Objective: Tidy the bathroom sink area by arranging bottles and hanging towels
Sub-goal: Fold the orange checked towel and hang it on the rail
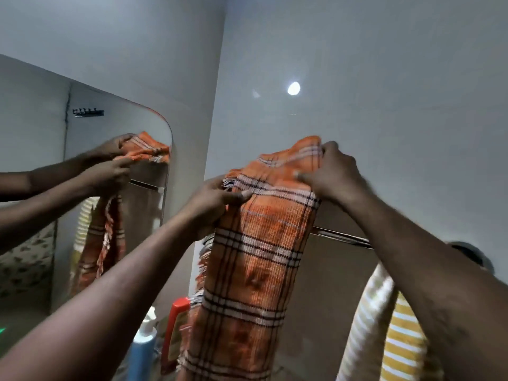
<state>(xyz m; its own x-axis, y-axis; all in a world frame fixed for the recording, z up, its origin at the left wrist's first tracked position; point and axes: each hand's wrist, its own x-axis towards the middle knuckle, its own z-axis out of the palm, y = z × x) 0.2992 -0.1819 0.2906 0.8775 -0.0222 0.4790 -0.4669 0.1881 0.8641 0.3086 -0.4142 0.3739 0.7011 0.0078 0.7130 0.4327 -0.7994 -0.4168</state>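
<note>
Fingers (242, 195) of both hands grip orange checked towel (255, 259) over rail (343, 237).

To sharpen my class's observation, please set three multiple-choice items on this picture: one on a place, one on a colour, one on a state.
1. Where does the striped towel hang relative to the checked towel?
A) to its left B) to its right C) in front of it
2. What is the checked towel's main colour?
A) green B) orange C) purple
3. Which hands grip the checked towel?
A) neither B) left only C) both

Answers:
1 B: it shows at the lower right.
2 B: orange fills the spaces between dark and white lines.
3 C: the left hand and the right hand each grip its top.
</note>
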